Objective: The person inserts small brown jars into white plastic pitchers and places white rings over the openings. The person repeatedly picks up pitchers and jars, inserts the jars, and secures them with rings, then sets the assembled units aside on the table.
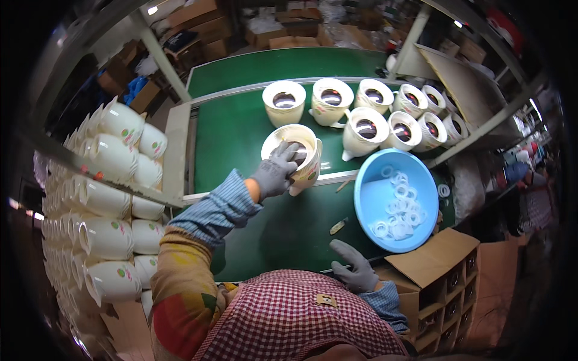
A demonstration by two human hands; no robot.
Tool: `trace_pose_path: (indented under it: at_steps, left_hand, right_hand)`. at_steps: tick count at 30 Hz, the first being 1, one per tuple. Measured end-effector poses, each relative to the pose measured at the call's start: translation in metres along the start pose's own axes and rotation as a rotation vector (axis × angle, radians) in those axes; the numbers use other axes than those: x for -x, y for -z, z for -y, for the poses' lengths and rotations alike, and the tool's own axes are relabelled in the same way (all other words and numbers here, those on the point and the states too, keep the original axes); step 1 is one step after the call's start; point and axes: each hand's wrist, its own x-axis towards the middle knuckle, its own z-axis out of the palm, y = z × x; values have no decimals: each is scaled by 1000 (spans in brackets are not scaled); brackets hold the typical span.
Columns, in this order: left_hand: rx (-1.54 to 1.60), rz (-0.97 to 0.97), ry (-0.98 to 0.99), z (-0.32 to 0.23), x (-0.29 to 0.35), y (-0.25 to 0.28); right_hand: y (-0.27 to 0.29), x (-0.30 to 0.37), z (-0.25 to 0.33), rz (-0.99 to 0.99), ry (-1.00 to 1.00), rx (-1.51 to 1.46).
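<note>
A cream thermos jug (306, 171) with a spout and handle stands at the middle of the green work surface, a dark shiny liner in its mouth. My left hand (276, 172), in a grey glove, reaches over its rim. Its fingers are stretched into the opening against the liner, and the fingertips are partly hidden. Low on the right, next to my apron, my gloved right hand (356, 269) hovers with fingers apart and nothing in it. A light blue basin (368, 188) stands closest to that hand, with several translucent white rings (398, 207) inside.
Several similar jugs with dark liners (365, 129) line the green belt (226, 132) at the far right. Stacked cream jug shells (107, 237) rise on my left. A divided carton (430, 259) stands at right. A small tool (339, 226) lies before the basin. Metal posts (161, 57) frame the belt.
</note>
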Motion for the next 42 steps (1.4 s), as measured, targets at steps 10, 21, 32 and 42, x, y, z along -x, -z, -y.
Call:
trace_pose_path:
  at_steps: [10, 21, 32, 42]
  left_hand:
    - [-416, 345, 172, 6, -134, -55]
    - [-95, -182, -164, -16, -135, -54]
    - [520, 293, -1092, -340, -45, -99]
    - [553, 241, -1095, -379, -43, -128]
  right_hand:
    - [11, 39, 4, -120, -110, 60]
    - [-11, 218, -29, -320, -684, -884]
    - [-20, 224, -81, -88, -169, 567]
    - [207, 276, -67, -851, -545, 912]
